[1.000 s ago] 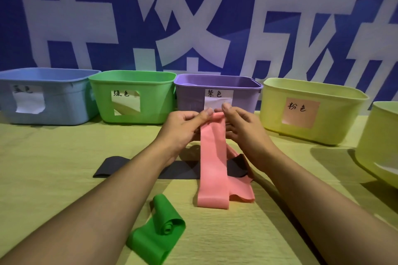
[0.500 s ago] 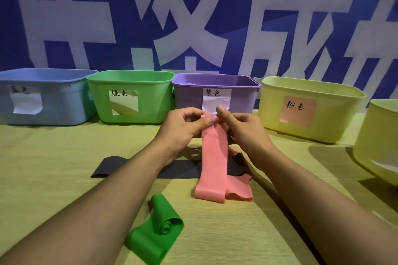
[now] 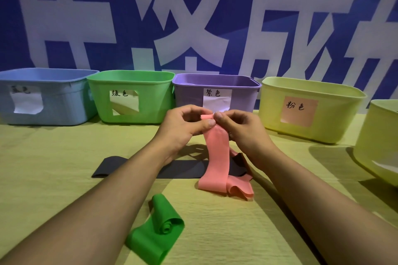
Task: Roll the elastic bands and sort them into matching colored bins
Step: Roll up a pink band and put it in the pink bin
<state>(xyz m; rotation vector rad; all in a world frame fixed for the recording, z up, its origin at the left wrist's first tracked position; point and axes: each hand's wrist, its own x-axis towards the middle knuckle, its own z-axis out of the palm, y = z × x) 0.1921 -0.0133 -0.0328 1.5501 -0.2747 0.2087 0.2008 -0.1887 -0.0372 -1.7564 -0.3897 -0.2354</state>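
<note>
A pink elastic band (image 3: 216,157) hangs from both hands down to the table, its lower end folded there. My left hand (image 3: 183,127) and my right hand (image 3: 241,129) pinch its top edge, which is curled over into a small roll in front of the purple bin (image 3: 189,97). A black band (image 3: 137,168) lies flat on the table under my forearms. A green band (image 3: 157,232), partly rolled, lies near the front. The bins stand in a row at the back: blue (image 3: 53,105), green (image 3: 146,101), purple, and a yellow bin (image 3: 336,118) with a pink label.
Another yellow bin (image 3: 379,146) stands at the right edge, nearer to me. Behind the bins hangs a blue wall banner with large white characters. The table has a yellow-green cloth (image 3: 53,157).
Both hands have dropped a little and turned the pink band's top edge over into a small roll. The hanging band has shifted slightly; the black and green bands lie as before.
</note>
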